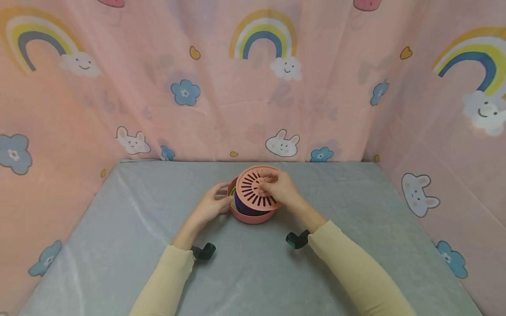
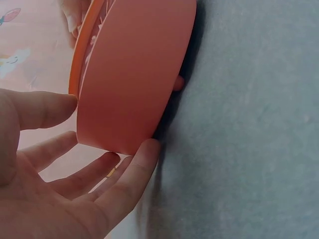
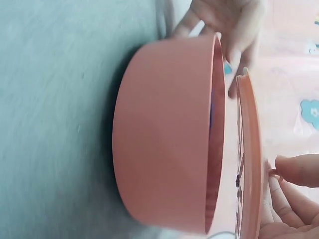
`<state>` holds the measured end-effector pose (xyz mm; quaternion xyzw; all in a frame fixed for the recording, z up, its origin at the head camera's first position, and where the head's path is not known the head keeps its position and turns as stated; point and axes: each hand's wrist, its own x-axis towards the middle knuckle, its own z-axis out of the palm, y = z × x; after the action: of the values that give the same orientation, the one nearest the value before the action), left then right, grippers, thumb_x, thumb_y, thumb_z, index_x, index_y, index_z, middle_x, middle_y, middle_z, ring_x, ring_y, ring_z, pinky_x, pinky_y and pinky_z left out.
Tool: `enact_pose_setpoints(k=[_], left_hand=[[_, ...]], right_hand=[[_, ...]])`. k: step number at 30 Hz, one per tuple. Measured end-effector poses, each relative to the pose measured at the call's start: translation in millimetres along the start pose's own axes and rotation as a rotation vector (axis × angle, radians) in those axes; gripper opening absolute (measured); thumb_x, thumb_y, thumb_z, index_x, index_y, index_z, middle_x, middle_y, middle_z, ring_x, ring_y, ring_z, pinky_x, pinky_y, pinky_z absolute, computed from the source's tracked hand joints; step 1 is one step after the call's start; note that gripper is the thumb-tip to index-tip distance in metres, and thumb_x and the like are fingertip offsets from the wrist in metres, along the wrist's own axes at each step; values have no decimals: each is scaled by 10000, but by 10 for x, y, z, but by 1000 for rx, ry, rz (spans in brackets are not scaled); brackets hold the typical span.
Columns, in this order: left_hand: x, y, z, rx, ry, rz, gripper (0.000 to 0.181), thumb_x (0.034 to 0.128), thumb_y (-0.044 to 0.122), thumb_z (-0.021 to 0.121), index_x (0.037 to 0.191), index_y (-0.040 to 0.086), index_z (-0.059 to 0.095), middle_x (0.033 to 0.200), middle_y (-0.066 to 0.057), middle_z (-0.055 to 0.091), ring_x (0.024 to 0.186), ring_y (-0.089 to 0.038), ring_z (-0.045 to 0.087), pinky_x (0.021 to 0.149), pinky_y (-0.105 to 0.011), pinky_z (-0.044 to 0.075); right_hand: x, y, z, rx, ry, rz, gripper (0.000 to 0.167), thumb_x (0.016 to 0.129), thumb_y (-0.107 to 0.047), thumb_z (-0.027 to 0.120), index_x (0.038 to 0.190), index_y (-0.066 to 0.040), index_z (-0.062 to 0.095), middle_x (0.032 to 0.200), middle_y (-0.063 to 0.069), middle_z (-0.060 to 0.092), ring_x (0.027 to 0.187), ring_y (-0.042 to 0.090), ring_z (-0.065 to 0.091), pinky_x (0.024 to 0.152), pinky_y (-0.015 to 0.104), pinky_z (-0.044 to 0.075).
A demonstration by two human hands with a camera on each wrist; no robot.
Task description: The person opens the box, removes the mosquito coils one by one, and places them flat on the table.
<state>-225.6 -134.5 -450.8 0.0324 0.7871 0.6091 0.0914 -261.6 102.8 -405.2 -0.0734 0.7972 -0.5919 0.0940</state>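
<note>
Right grip (image 1: 280, 188) pinches the knob (image 3: 272, 172) of the slotted lid (image 1: 246, 185), tilted over the round box (image 1: 253, 218), whose left side the left grip (image 1: 208, 203) holds.

I've got the left hand (image 2: 60, 204) at the left side of a round, smooth, salmon-pink bowl (image 2: 132, 69), thumb up by the rim, fingertips touching its wall! Above, I see the edge of a thin orange-pink lid (image 2: 81, 55), part of the right hand (image 2: 73, 15) beyond it. A little rounded foot (image 2: 178, 83) pokes out underneath, over soft grey cloth (image 2: 254, 129)!
</note>
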Motion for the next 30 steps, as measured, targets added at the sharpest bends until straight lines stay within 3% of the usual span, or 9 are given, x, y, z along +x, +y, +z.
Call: enact_pose_setpoints(k=[6, 11, 19, 26, 30], left_hand=[[45, -44, -7, -12, -11, 9, 544, 1005, 139, 638, 1514, 94, 451, 1450, -254, 440, 1308, -416, 516, 908, -435, 586], [55, -65, 1, -13, 0, 10, 538, 998, 123, 640, 1507, 106, 466, 1440, -246, 453, 1310, -407, 516, 902, -424, 589], [30, -59, 29, -32, -4, 23, 540, 996, 108, 633, 1507, 84, 462, 1431, -258, 455, 1310, -422, 514, 904, -439, 587], [26, -60, 35, -7, 11, 13, 529, 1001, 124, 627, 1505, 112, 466, 1436, -234, 465, 1306, -393, 527, 891, -413, 594], [20, -58, 37, 0, 12, 9, 526, 1001, 130, 631, 1502, 121, 471, 1440, -232, 465, 1307, -393, 525, 888, -414, 595]], right_hand=[[30, -49, -224, -19, 21, -35, 384, 982, -62, 672, 1338, 55, 591, 1064, 220, 678, 769, 198, 750, 735, 344, 627], [47, -72, -425, -76, 51, -61, 404, 992, -91, 664, 1360, 54, 580, 1117, 246, 674, 773, 176, 738, 730, 276, 612], [148, -20, -712, -38, 103, -68, 428, 1002, -120, 656, 1387, 42, 562, 1145, 267, 659, 740, 143, 738, 698, 275, 614], [275, 120, -830, 7, 145, -74, 446, 1013, -113, 637, 1416, 51, 538, 1201, 326, 627, 742, 114, 731, 745, 287, 617], [365, 266, -845, 21, 189, -44, 437, 1011, -103, 637, 1416, 33, 549, 1215, 292, 612, 712, 105, 726, 735, 279, 618]])
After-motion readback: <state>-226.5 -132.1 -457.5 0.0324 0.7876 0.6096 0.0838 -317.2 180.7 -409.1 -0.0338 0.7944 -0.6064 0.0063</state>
